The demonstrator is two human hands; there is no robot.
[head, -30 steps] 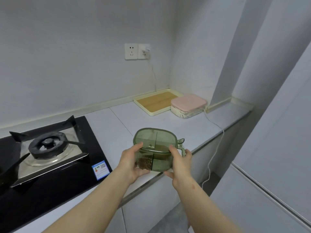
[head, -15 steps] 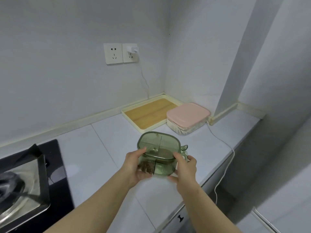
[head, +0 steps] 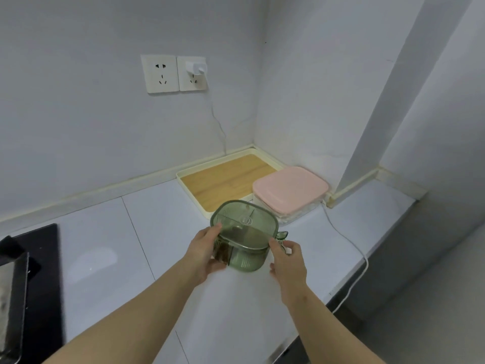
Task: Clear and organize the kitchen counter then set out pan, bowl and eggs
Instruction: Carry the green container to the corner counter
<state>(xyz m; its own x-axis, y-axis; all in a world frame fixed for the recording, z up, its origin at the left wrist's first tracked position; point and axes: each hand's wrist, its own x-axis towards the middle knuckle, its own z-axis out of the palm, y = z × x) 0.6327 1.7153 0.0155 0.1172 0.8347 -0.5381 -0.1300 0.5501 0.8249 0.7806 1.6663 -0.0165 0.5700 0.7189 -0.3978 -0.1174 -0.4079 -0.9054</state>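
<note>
A translucent green lidded container point(head: 245, 237) with divided compartments and a small side handle is just above the white counter point(head: 162, 232), near its back right corner. My left hand point(head: 204, 254) grips its left side, thumb on the lid's edge and fingers under the base. My right hand point(head: 287, 258) holds its right side, thumb at the rim and fingers curled by the handle. Whether the container touches the counter is unclear.
Behind the green container lies a cream tray with a wooden base point(head: 225, 177), and a pink-lidded clear box point(head: 290, 189) beside it. A white cable point(head: 349, 248) runs from a wall plug point(head: 195, 69) over the counter's edge. The black stove point(head: 29, 279) is at the left.
Both hands have carried the green container away from the stove toward the back right corner, closer to the tray and pink box. The view has shifted right and nearer.
</note>
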